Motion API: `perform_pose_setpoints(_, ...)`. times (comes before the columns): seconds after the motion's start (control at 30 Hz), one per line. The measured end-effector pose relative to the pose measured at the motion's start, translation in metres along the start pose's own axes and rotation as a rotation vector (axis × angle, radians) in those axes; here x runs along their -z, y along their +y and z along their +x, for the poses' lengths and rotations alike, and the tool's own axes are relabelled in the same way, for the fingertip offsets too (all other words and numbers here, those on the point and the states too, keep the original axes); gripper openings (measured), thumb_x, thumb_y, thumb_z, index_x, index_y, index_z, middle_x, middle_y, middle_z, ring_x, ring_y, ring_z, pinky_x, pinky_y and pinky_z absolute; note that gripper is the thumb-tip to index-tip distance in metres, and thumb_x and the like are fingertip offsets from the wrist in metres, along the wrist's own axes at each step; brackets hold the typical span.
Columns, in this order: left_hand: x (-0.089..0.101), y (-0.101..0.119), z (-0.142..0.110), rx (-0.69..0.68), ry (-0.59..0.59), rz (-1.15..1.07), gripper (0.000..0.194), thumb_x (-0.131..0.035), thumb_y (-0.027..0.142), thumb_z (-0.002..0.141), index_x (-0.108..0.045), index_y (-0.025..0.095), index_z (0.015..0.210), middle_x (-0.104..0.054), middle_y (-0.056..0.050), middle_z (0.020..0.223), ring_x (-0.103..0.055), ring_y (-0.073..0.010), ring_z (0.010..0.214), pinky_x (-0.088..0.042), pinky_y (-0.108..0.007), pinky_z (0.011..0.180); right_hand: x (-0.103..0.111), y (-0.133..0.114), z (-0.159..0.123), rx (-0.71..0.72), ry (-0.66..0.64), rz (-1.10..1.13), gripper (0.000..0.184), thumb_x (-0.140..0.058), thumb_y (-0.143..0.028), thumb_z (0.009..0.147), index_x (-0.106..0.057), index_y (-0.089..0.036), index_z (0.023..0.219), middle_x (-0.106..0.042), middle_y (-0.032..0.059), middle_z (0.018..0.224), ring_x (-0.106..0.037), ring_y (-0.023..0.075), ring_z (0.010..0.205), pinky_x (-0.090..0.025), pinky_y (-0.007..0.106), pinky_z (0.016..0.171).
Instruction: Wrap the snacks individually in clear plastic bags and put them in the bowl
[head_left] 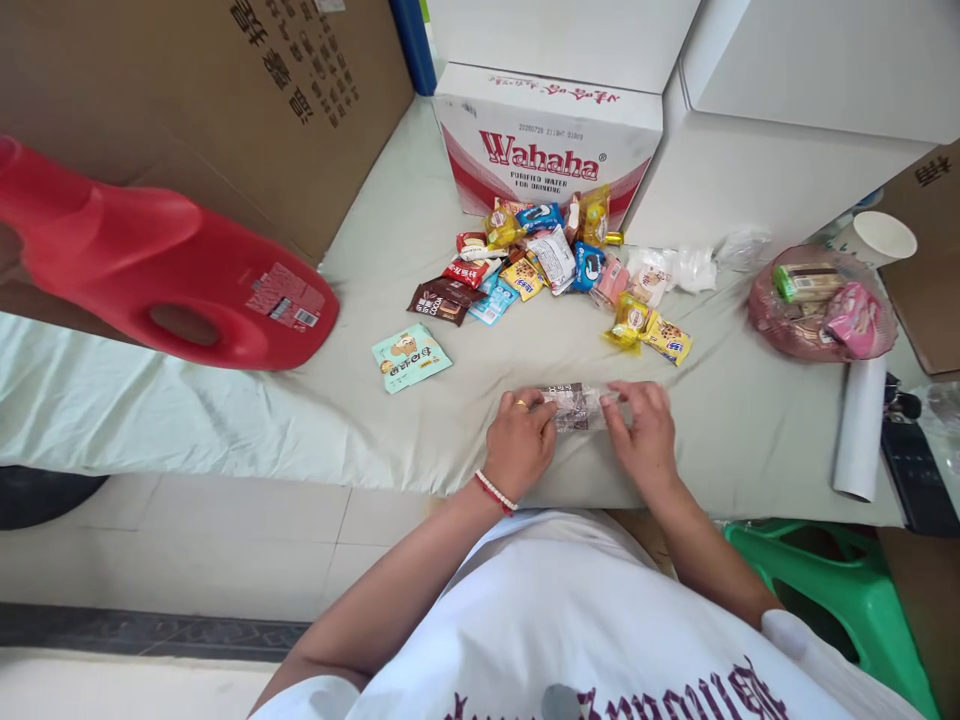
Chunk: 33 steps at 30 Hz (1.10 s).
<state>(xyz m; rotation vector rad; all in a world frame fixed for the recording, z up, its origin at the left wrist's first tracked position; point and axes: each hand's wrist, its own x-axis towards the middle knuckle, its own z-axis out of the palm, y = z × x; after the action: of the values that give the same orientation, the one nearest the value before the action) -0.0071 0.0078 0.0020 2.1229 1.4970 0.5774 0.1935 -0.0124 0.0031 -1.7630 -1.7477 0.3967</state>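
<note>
A clear plastic wrapper (576, 408) with dark brown print lies flat on the cloth between my hands. My left hand (519, 435), with a ring and a beaded bracelet, has its fingers closed on the wrapper's left end. At the right end, the thumb and fingers of my right hand (641, 432) pinch the wrapper's edge. Beyond my hands is a heap of small packaged snacks (525, 262). A mint-green snack packet (412, 357) lies apart to the left, and a yellow packet (667, 338) lies at the heap's right side.
A white Wahaha box (540, 130) stands behind the heap. On the left is a large red jug (187, 270) before a cardboard box (150, 90). To the right are a pink bowl (780, 330) of snacks, a paper cup (874, 238), a white roll (860, 430) and a green stool (847, 590).
</note>
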Motion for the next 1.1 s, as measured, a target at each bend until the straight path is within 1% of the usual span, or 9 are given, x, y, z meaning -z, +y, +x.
perform_pose_setpoints(0.07,0.0,0.001,0.0,0.024,0.024,0.059,0.025,-0.054,0.024,0.095,-0.077,0.024,0.104,-0.064,-0.011,0.106,-0.053,-0.0279,0.1,-0.05,-0.046,0.089,-0.001,0.01,0.002,-0.051,0.096,-0.131,0.039,-0.061,-0.047,0.095,-0.067,-0.018,0.121,-0.058,0.0195,0.119,-0.05,0.0369,0.116,-0.045,0.058,0.101)
perform_pose_setpoints(0.13,0.0,0.003,0.004,0.051,0.034,0.086,0.017,-0.061,0.032,0.093,-0.076,0.023,0.095,-0.062,-0.011,0.101,-0.051,-0.0291,0.099,-0.048,-0.048,0.089,-0.004,0.016,0.004,-0.015,0.057,-0.154,0.031,-0.065,-0.045,0.092,-0.069,-0.02,0.109,-0.054,0.0202,0.127,-0.046,0.039,0.123,-0.042,0.062,0.104)
perform_pose_setpoints(0.27,-0.005,0.005,0.011,0.134,0.059,0.09,0.017,-0.072,0.035,0.086,-0.069,0.022,0.096,-0.059,-0.013,0.11,-0.05,-0.0337,0.107,-0.046,-0.051,0.09,-0.003,0.005,0.009,-0.015,-0.052,-0.066,0.016,-0.054,-0.034,0.097,-0.065,-0.023,0.099,-0.062,0.0139,0.114,-0.058,0.0291,0.102,-0.051,0.047,0.092)
perform_pose_setpoints(0.4,-0.011,0.001,0.014,0.206,0.127,0.074,0.047,-0.077,0.037,0.079,-0.06,0.019,0.119,-0.054,-0.018,0.13,-0.049,-0.0369,0.119,-0.046,-0.052,0.095,-0.007,-0.025,0.019,0.064,-0.222,0.018,0.021,-0.047,-0.021,0.097,-0.064,-0.023,0.11,-0.067,0.0074,0.098,-0.063,0.0226,0.089,-0.052,0.034,0.084)
perform_pose_setpoints(0.53,-0.002,-0.005,0.02,0.248,-0.021,0.102,0.034,-0.072,0.032,0.081,-0.062,0.018,0.11,-0.061,-0.016,0.118,-0.053,-0.036,0.114,-0.046,-0.05,0.093,-0.027,-0.041,0.025,0.181,-0.38,0.042,0.031,-0.046,-0.01,0.092,-0.07,-0.022,0.107,-0.066,0.0072,0.101,-0.064,0.0202,0.09,-0.052,0.03,0.08)
perform_pose_setpoints(0.7,0.027,-0.015,0.029,0.186,-0.235,-0.065,0.018,-0.064,0.027,0.082,-0.059,0.018,0.097,-0.066,-0.008,0.098,-0.061,-0.0256,0.094,-0.048,-0.037,0.085,-0.037,-0.036,0.019,0.184,-0.271,0.24,0.034,-0.047,-0.003,0.087,-0.071,-0.021,0.103,-0.066,0.0068,0.1,-0.066,0.0191,0.091,-0.053,0.031,0.082)
perform_pose_setpoints(0.8,0.036,-0.017,0.031,0.208,-0.283,-0.145,0.009,-0.056,0.022,0.085,-0.058,0.02,0.093,-0.065,-0.002,0.083,-0.059,-0.0201,0.076,-0.044,-0.031,0.071,-0.033,-0.032,0.015,0.199,-0.237,0.317,0.035,-0.047,-0.003,0.087,-0.071,-0.022,0.104,-0.067,0.007,0.103,-0.067,0.0194,0.092,-0.055,0.032,0.082)
perform_pose_setpoints(1.0,0.025,0.003,0.027,0.298,-0.061,0.094,0.01,-0.053,0.027,0.093,-0.059,0.019,0.094,-0.068,-0.007,0.09,-0.064,-0.0222,0.08,-0.039,-0.031,0.066,-0.025,-0.042,0.005,0.16,-0.191,0.291,0.034,-0.046,-0.017,0.096,-0.068,-0.021,0.121,-0.071,0.0111,0.115,-0.069,0.0237,0.105,-0.056,0.039,0.094)
perform_pose_setpoints(1.1,0.019,0.021,0.016,0.234,0.09,0.238,0.017,-0.047,0.03,0.098,-0.06,0.018,0.098,-0.068,-0.011,0.101,-0.066,-0.0238,0.082,-0.042,-0.033,0.067,-0.02,-0.048,-0.002,0.019,-0.197,0.393,0.04,-0.046,-0.034,0.102,-0.062,-0.02,0.136,-0.073,0.0117,0.122,-0.07,0.0248,0.109,-0.055,0.04,0.097)
